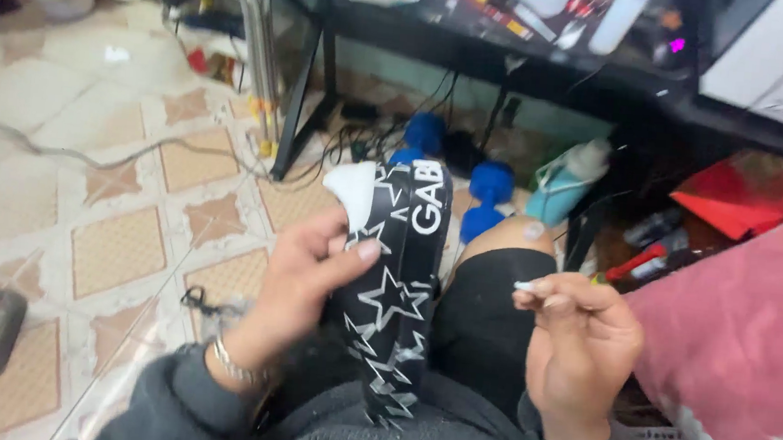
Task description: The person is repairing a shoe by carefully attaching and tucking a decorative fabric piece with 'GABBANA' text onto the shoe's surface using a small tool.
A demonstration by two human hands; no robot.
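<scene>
- While you sit with the black shoe point(395, 286) on your lap at centre frame, your left hand point(306, 279) grips its side, thumb pressed against the white star print.
- Shoe stands roughly upright, white toe cap toward upper centre, white lettering down its strip.
- Your right hand point(579, 345), right of centre, has its fingers curled together, pinching a small white item point(524, 285) at the fingertips; what it is cannot be told.
- Right hand is apart from the shoe.
- Silver bracelet point(233, 364) on the left wrist.
- Blue dumbbells point(488, 195) lie on the tiled floor point(121, 178) under the black desk point(556, 65), upper centre.
- Pink pillow point(750, 327) at right edge.
</scene>
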